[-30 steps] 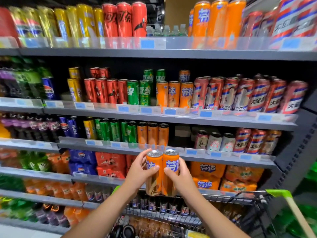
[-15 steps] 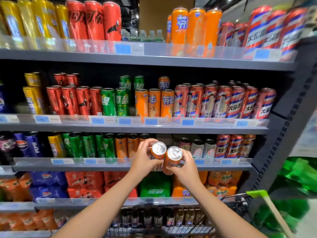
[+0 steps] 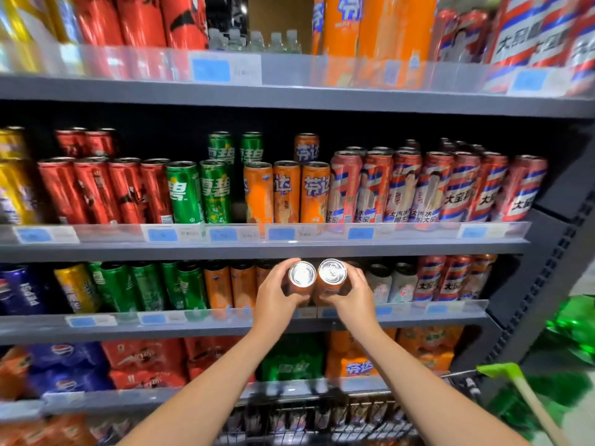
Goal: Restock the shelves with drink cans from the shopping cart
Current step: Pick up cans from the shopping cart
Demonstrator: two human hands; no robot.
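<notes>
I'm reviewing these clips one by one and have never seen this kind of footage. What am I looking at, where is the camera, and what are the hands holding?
There is no machine here. A person wears a wide-angle camera on the head, so the one picture looks forward and down along their own forearms.

The left hand grips one orange can and the right hand grips a second orange can. The two cans are side by side, silver tops toward the camera, at the front of a grey shelf that already carries green cans and orange cans. The shelf above holds red, green, orange and striped cans. At the bottom you see the wire shopping cart with its green handle.
</notes>
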